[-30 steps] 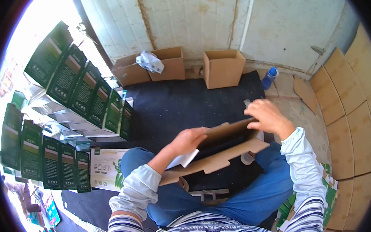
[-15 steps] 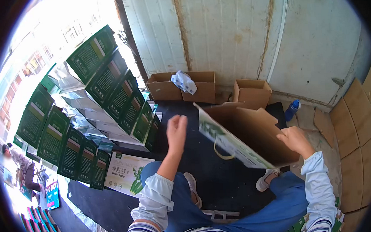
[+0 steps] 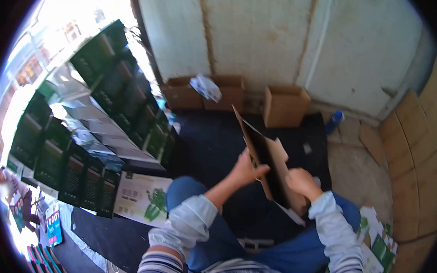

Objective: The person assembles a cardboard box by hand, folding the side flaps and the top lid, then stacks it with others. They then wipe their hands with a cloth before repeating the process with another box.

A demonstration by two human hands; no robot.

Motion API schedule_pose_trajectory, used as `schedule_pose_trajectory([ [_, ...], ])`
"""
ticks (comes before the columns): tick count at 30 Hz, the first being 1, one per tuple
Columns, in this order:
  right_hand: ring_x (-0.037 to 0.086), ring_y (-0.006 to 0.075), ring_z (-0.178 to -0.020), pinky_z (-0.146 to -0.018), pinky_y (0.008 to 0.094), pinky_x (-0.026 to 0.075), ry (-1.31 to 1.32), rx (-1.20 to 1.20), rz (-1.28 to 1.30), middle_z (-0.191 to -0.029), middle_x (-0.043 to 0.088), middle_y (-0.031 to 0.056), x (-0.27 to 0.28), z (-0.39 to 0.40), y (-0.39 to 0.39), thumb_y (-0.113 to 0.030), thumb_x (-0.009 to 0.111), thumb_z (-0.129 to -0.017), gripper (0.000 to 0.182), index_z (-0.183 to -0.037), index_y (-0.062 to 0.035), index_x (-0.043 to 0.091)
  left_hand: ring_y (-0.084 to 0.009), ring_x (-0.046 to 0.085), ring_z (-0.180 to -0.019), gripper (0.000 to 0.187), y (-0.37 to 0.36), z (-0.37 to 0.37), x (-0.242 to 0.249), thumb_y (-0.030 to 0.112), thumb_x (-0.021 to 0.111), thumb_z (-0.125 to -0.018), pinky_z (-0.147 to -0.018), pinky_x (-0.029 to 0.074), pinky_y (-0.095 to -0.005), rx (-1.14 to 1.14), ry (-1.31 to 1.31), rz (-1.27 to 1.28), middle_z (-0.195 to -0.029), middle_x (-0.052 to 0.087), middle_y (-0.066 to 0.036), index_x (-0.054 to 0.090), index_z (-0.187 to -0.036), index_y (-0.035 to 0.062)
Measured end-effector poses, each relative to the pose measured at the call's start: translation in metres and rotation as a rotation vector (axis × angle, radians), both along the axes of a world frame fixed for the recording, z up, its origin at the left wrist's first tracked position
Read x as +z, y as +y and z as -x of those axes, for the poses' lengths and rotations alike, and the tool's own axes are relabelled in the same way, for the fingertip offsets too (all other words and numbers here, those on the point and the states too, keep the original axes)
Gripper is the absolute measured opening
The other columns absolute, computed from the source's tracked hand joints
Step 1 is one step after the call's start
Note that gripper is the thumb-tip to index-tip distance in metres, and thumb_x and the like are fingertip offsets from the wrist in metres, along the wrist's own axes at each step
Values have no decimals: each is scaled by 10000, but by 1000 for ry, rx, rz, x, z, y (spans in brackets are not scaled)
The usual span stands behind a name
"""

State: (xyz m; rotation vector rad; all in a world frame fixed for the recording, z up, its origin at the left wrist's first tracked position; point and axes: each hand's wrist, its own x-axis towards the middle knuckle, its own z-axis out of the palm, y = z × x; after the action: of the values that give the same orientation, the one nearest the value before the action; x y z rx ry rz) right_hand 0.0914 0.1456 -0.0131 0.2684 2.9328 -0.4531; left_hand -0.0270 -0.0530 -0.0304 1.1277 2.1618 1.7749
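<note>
A printed cardboard carton (image 3: 274, 156) stands tilted in front of me, its brown inside showing as a narrow opening. My left hand (image 3: 245, 169) grips the near-left panel, the thumb hooked over its edge and the fingers on the outside. On the opposite side, my right hand (image 3: 302, 182) is closed round the right panel. Loose flaps stick up at the far end. My left hand covers part of the outer face.
Tall stacks of green cartons (image 3: 122, 87) rise at left beside a flat white printed carton (image 3: 142, 197). Small brown boxes (image 3: 286, 106) stand along the wall near a blue bottle (image 3: 334, 122). Brown cardboard (image 3: 398, 171) leans at right. A person (image 3: 21, 196) sits far left.
My left hand has come from the raised, free position at left onto the carton's left panel. The carton has turned and its opening has narrowed. My right hand has moved left and slightly down.
</note>
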Motion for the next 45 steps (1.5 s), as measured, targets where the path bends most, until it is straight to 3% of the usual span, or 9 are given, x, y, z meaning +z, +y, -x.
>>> schedule_pose_trajectory([
  [3,623,413,-881,-797,483,494,12,25,108,-912,643,254,9,-4,-11,-214,479,-822,296,-845,9,673,-302,546,-1098,525,-2,9,-27,78,717,-720,-965,427,-375,55,-74,135,-1093,574,-158,504,-1196,12],
  [6,619,411,-888,-810,475,489,-38,12,55,-911,641,251,20,2,-8,-219,488,-815,300,-840,17,671,-252,657,-781,520,3,3,-9,54,607,-773,-651,561,-336,155,-556,334,-985,593,-150,380,-1241,27],
  [9,619,408,-893,-819,466,487,-24,22,48,-902,641,250,26,12,13,-224,506,-803,300,-837,23,673,-286,678,-749,637,9,11,-20,68,565,-767,-465,531,-334,67,-597,201,-1098,551,-200,277,-1334,31],
  [19,638,298,-633,-594,384,479,-27,-128,353,-667,614,230,36,10,76,-263,570,-776,342,-731,72,623,-501,543,-1038,877,6,-9,30,53,536,-697,-893,460,-489,61,167,525,-1334,381,-344,117,-1466,2],
  [25,664,350,-797,-666,423,508,53,-153,195,-775,635,271,25,21,46,-233,533,-784,335,-743,89,615,-393,424,-1228,800,26,-20,7,79,579,-700,-911,421,-484,156,722,814,-1405,358,-279,239,-1400,-106],
  [31,643,338,-912,-770,419,504,189,-375,-191,-954,652,177,34,10,27,-198,608,-785,352,-1053,29,588,-423,456,-1195,744,45,-20,3,54,533,-719,-891,469,-474,108,531,822,-1397,350,-308,245,-1380,-128],
  [35,464,299,-1183,-948,411,424,670,-85,-709,-1211,533,178,17,29,33,-101,547,-819,306,-1108,-2,564,-446,457,-1190,742,48,-24,0,43,520,-711,-921,470,-463,109,521,798,-1376,355,-338,238,-1371,-144],
  [38,501,318,-1149,-971,423,402,554,153,-848,-1274,508,193,12,50,40,-74,552,-796,355,-1133,39,562,-436,461,-1175,744,46,-24,0,55,529,-713,-900,476,-457,108,544,776,-1379,356,-328,240,-1368,-147],
  [45,578,318,-1083,-911,418,469,300,29,-352,-1377,438,180,12,114,67,-53,527,-822,421,-1238,14,518,-437,451,-1157,736,41,-26,-5,71,526,-725,-875,454,-479,100,549,653,-1376,360,-323,248,-1375,-135],
])
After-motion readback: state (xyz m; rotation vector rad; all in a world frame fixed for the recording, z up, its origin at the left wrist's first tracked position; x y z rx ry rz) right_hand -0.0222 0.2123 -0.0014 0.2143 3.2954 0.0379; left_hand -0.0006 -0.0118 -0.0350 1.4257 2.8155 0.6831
